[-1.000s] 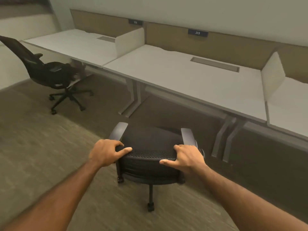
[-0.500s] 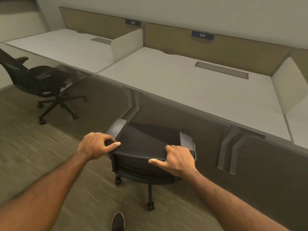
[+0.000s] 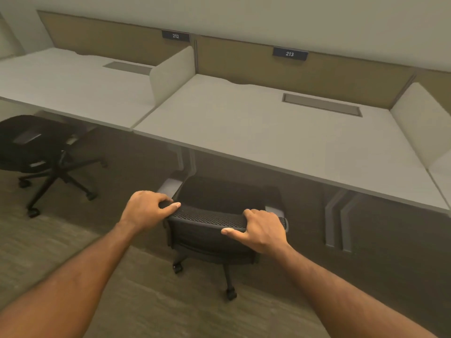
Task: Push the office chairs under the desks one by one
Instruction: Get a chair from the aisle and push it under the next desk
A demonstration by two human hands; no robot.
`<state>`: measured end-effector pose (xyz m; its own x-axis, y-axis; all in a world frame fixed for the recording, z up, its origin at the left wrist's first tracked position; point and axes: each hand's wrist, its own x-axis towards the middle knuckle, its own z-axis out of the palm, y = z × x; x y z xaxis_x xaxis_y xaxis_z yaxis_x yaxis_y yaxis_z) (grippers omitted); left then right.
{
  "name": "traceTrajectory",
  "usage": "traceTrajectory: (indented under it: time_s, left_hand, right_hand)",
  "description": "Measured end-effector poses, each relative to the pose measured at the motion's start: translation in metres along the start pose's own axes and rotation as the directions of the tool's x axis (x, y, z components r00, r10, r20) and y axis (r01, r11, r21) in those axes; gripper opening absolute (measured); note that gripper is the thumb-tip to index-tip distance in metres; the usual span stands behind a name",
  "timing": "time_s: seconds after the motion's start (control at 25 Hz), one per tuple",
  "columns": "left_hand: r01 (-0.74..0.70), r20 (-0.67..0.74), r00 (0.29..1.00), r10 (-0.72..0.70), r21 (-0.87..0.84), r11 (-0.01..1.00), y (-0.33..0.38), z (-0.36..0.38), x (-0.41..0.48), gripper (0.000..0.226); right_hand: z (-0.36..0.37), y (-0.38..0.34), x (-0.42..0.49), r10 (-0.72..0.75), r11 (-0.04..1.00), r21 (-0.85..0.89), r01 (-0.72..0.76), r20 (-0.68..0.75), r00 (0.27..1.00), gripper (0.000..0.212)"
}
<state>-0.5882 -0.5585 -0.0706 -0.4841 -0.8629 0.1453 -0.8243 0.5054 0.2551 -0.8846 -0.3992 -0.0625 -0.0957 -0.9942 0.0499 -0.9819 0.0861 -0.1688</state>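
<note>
Carpet (image 3: 158, 301) lies below two pale desks: the 213 surface (image 3: 280, 137) ahead, the 212 surface (image 3: 73, 84) to its left, a divider (image 3: 173, 74) between. The office chair (image 3: 210, 240) sits with its seat front at the 213 surface's front edge. Left hand (image 3: 144, 208) and right hand (image 3: 263, 230) grasp its backrest top, arms outstretched. A second chair (image 3: 36, 147) stands near the 212 surface.

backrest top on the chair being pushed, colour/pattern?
Black perforated mesh on the chair's backrest, gripped by both hands; clearest in the head view, the only one.
</note>
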Motion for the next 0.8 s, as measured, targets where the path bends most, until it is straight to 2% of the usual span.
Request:
traceTrajectory:
  time_s: [0.12,0.2,0.4,0.56,0.8]
  left_hand:
    - [0.052,0.032,0.998,-0.051,-0.043,0.998,-0.026,0.0,0.025,0.051]
    - [0.047,0.057,0.997,-0.046,-0.011,0.999,-0.042,-0.001,0.04,0.047]
    - [0.012,0.118,0.993,-0.022,0.079,0.997,-0.074,-0.011,0.083,0.063]
    - [0.014,0.145,0.989,-0.026,0.077,0.997,-0.099,-0.016,0.114,0.073]
    - [-0.02,0.121,0.993,0.012,0.059,0.998,-0.126,-0.022,0.149,0.073]
  right_hand:
    - [0.005,-0.018,0.032,0.018,1.0,0.01,-0.018,-0.015,1.0,0.08]
    - [0.008,-0.028,0.052,0.019,1.0,-0.001,-0.019,-0.022,1.0,0.08]
    - [0.013,-0.043,0.1,0.036,0.999,-0.004,-0.036,0.014,0.999,0.079]
    - [0.019,-0.059,0.131,0.077,0.997,-0.006,-0.077,0.051,0.996,0.089]
    - [0.026,-0.084,0.162,0.13,0.991,0.009,-0.131,0.081,0.988,0.098]
